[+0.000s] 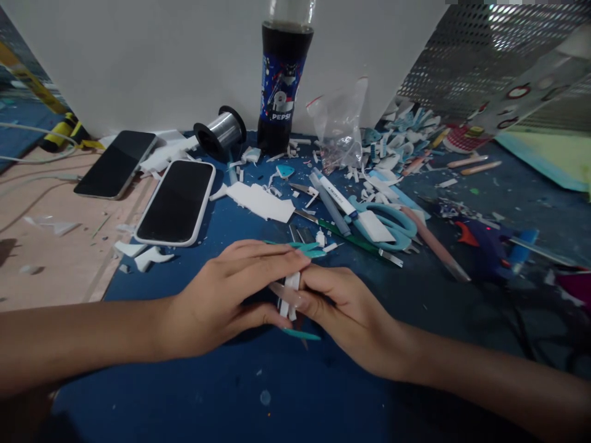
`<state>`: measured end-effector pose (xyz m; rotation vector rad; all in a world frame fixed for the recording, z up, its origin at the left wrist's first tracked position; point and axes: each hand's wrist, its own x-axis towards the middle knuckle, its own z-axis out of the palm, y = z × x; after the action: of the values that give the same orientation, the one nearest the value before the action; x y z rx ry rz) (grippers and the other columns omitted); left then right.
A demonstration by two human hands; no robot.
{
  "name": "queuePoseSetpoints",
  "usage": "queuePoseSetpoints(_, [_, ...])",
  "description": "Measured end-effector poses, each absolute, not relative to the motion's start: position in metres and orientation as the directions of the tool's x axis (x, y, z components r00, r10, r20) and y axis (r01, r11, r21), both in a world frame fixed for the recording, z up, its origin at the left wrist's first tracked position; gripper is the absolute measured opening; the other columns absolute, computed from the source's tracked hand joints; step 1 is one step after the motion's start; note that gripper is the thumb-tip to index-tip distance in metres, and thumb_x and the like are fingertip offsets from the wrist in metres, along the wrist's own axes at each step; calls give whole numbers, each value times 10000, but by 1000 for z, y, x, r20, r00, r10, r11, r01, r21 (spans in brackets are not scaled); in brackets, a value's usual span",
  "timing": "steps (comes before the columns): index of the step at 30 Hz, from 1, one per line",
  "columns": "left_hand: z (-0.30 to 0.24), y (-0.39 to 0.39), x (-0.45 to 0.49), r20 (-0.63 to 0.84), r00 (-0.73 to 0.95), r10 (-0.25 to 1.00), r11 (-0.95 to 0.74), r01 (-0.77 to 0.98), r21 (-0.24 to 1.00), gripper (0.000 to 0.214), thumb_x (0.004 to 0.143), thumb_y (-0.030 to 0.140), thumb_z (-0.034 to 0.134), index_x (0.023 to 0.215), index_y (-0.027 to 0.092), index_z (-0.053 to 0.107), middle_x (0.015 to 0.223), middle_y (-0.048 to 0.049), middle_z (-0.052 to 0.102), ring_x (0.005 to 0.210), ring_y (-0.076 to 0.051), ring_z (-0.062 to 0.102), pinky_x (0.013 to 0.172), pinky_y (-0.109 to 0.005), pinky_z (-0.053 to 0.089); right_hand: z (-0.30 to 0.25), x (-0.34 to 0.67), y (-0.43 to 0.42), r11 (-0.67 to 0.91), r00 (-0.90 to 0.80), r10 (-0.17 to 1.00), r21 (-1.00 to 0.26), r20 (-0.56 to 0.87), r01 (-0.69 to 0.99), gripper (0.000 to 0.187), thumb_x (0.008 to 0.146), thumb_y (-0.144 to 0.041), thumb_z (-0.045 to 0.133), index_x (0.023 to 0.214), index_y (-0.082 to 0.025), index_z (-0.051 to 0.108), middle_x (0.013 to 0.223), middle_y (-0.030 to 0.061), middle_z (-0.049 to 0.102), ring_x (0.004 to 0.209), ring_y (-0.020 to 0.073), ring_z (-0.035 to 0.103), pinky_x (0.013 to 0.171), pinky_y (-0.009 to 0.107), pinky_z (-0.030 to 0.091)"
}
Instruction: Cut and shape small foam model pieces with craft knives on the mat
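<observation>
Between my two hands is a small white and teal foam piece, largely covered by the fingers. My left hand arches over it, with its thumb against the lower side and its fingers along the top. My right hand pinches the white part between thumb and bent fingers. A thin teal tip sticks out below the thumbs, and more teal strips show just past the fingertips. Beyond them lie a green slim tool, blue-handled scissors and a white-and-blue marker.
Two phones lie at the left, near a wire spool. A Pepsi bottle stands against a white panel. Beside it are a clear plastic bag and heaped foam scraps. A glue gun rests at right.
</observation>
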<state>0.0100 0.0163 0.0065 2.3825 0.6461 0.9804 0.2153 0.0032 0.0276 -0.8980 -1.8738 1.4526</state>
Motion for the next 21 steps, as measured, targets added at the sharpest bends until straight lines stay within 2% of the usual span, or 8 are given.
queuePoseSetpoints(3, [8,14,11,503,619,603,-739,196,644,535,931,343,594,1429,261,413,1273,-100,655,1206,-210,610,1032,-351,503,25,214,3,206,-595,796,-974,109,98,278,970,-243,524,709,-159,562,699,-15,581,647,70,552,596,158,441])
queuePoseSetpoints(6, [11,12,12,486,611,625,-698,160,698,480,949,291,571,1411,269,442,1270,-91,658,1193,-191,621,1018,-307,515,26,211,4,152,-601,793,-988,101,35,284,978,-245,511,716,-165,587,698,-14,598,647,72,563,608,164,456])
queuePoseSetpoints(10, [12,11,11,457,598,659,-634,114,765,448,933,294,600,1369,286,499,1268,-70,664,1183,-194,630,981,-264,537,27,208,5,104,-607,787,-994,110,-46,282,972,-250,527,715,-170,612,685,-23,601,635,67,561,600,168,450])
queuePoseSetpoints(12, [12,11,10,424,579,696,-574,94,813,454,910,295,638,1349,303,519,1253,-48,674,1108,-180,671,941,-229,550,25,207,5,96,-605,788,-994,113,-60,296,979,-280,514,722,-174,617,681,-25,585,622,67,542,593,177,446])
queuePoseSetpoints(15, [11,13,10,356,541,762,-431,14,902,465,867,276,700,1307,315,555,1185,-9,703,1005,-143,704,882,-173,555,22,209,5,82,-546,832,-996,95,-48,319,984,-324,500,716,-176,589,657,-29,549,586,69,512,562,192,439])
queuePoseSetpoints(18, [10,16,12,291,475,830,-254,-142,957,416,836,223,735,1230,277,611,1193,-15,697,1104,-169,669,935,-207,550,24,214,6,118,-437,893,-993,112,-12,351,987,-375,486,701,-181,549,632,-37,524,512,60,475,484,199,402])
queuePoseSetpoints(21, [11,20,14,267,450,852,-167,-250,954,413,825,109,723,1200,248,622,1218,-27,686,1143,-177,655,977,-239,547,32,221,12,161,-330,936,-982,121,97,365,972,-430,500,695,-198,553,624,-22,553,472,70,471,447,224,393])
